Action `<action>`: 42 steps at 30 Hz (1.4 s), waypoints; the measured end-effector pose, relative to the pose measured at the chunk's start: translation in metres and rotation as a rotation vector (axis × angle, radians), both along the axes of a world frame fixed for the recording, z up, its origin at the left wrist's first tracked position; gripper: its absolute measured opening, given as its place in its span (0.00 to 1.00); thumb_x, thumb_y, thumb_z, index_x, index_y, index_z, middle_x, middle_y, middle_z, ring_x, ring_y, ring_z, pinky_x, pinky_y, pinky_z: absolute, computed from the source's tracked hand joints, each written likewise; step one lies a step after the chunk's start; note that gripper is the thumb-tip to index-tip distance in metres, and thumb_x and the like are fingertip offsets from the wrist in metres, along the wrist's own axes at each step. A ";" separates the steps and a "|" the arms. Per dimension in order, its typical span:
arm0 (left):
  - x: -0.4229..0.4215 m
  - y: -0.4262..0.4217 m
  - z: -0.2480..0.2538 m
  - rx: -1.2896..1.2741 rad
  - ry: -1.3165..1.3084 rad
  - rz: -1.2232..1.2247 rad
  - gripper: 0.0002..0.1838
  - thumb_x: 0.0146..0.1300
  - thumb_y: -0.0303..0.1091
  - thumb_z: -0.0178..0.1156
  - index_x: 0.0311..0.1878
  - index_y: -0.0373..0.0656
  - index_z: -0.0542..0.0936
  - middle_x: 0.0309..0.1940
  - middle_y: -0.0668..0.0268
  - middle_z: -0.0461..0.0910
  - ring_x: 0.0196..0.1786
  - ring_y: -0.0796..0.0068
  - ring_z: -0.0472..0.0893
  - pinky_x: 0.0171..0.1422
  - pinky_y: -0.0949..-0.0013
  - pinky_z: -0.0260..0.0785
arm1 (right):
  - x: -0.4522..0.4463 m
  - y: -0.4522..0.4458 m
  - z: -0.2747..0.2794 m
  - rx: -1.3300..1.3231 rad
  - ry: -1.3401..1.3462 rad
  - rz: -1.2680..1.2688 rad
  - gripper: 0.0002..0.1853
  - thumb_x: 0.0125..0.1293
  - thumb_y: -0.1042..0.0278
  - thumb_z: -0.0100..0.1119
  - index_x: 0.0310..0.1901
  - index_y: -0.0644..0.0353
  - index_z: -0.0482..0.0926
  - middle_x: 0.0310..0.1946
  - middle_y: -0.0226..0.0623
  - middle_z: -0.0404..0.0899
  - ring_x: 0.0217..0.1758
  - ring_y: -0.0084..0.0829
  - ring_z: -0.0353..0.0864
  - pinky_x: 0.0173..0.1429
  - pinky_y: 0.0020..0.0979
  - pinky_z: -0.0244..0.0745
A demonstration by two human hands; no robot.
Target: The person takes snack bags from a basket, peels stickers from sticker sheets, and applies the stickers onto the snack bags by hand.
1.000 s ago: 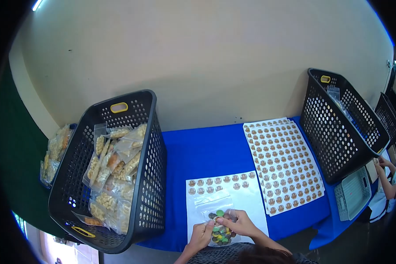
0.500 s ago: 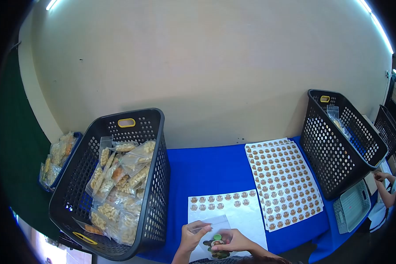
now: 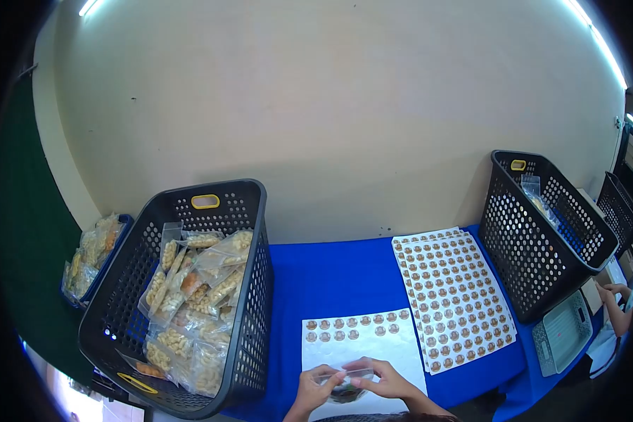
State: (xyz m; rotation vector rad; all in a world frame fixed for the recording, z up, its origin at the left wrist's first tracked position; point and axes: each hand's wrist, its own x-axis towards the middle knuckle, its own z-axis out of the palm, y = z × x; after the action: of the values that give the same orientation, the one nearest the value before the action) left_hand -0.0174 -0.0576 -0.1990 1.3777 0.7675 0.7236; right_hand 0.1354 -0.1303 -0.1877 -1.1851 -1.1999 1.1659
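Low in the head view, my left hand (image 3: 315, 388) and my right hand (image 3: 381, 382) pinch opposite sides of a clear plastic bag (image 3: 346, 391). Fingers and thumbs of both hands are closed on its upper part. Dark and greenish contents show inside the bag, too small and blurred to name. Beneath the hands lies a white sheet (image 3: 392, 349) with round brown stickers left in two rows along its top; the second row has gaps.
On the left stands a black basket (image 3: 253, 281) of bagged snacks, beside a blue tray (image 3: 123, 232) of more bags. Rightward are stacked sticker sheets (image 3: 457, 302), another black basket (image 3: 541, 260) and a grey-green tray (image 3: 566, 337). Another person's hand (image 3: 615, 292) is at far right.
The bag has tilted, and its contents show less. My right hand has moved up to the bag's upper edge, near my left hand. My view has shifted slightly.
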 end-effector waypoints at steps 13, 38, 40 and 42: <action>0.000 -0.003 -0.004 0.156 -0.087 0.039 0.07 0.50 0.27 0.59 0.32 0.34 0.78 0.28 0.60 0.76 0.35 0.76 0.75 0.40 0.76 0.65 | 0.000 0.003 0.012 0.152 -0.272 -0.164 0.07 0.52 0.71 0.56 0.31 0.65 0.75 0.28 0.39 0.76 0.34 0.27 0.76 0.39 0.25 0.69; 0.001 -0.012 -0.010 0.196 -0.066 0.266 0.15 0.59 0.32 0.49 0.44 0.30 0.72 0.38 0.57 0.74 0.44 0.67 0.74 0.48 0.71 0.65 | -0.012 -0.001 -0.005 0.291 -0.613 0.049 0.31 0.51 0.60 0.54 0.57 0.59 0.59 0.62 0.45 0.42 0.62 0.47 0.38 0.62 0.44 0.35; -0.006 -0.009 -0.007 -0.010 -0.166 0.200 0.14 0.61 0.32 0.46 0.41 0.30 0.73 0.34 0.58 0.76 0.41 0.71 0.75 0.46 0.73 0.65 | -0.015 -0.001 -0.004 0.240 -0.484 -0.322 0.30 0.51 0.60 0.55 0.55 0.59 0.59 0.58 0.45 0.48 0.62 0.47 0.39 0.61 0.43 0.38; -0.007 -0.009 -0.002 -0.031 -0.167 0.135 0.14 0.61 0.32 0.46 0.40 0.30 0.74 0.32 0.59 0.76 0.40 0.74 0.75 0.45 0.75 0.65 | -0.011 0.002 -0.002 0.217 -0.435 -0.423 0.30 0.51 0.58 0.57 0.54 0.59 0.60 0.54 0.45 0.53 0.61 0.44 0.44 0.61 0.41 0.43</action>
State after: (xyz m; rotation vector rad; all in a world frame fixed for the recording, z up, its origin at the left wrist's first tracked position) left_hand -0.0249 -0.0670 -0.2015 1.2284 0.7408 0.9167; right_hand 0.1240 -0.1286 -0.1898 -1.4774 -1.2717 0.4619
